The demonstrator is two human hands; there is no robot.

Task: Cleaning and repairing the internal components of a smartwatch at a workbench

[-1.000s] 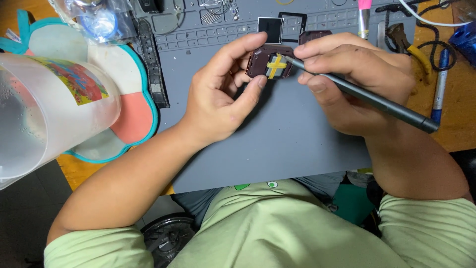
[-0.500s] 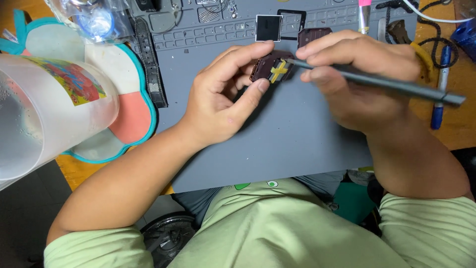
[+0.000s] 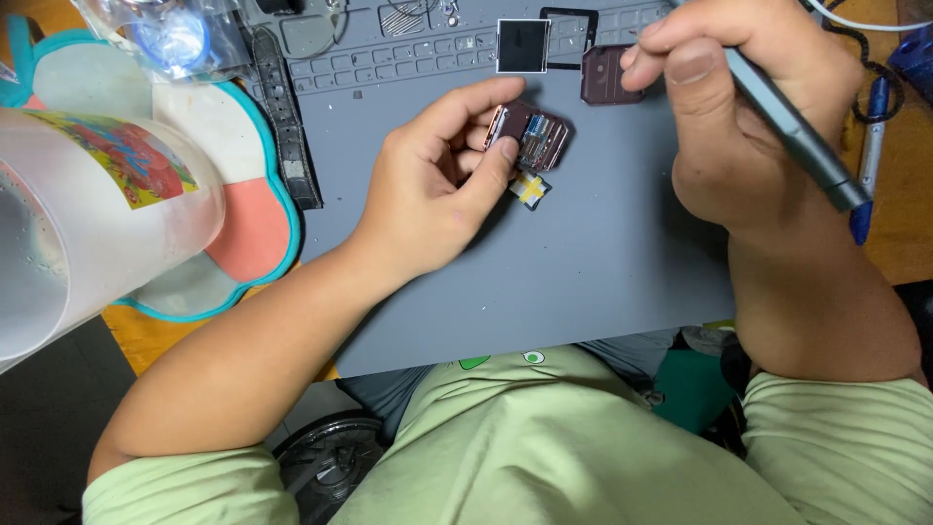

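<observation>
My left hand pinches a small rose-coloured watch case with its circuit board showing, held just above the grey work mat. A small black part with yellow tape lies on the mat right below the case. My right hand is raised at the upper right, closed around a dark grey pen-shaped tool, apart from the case. A dark back cover sits on the mat beside my right hand's fingers.
A square screen and a black frame lie at the mat's far edge. A black watch strap rests at the mat's left. A clear plastic jug stands on a flower-shaped coaster. A blue pen lies at right.
My right hand lifted the tool away from the watch case, up and to the right. The yellow-taped part now lies on the mat below the case.
</observation>
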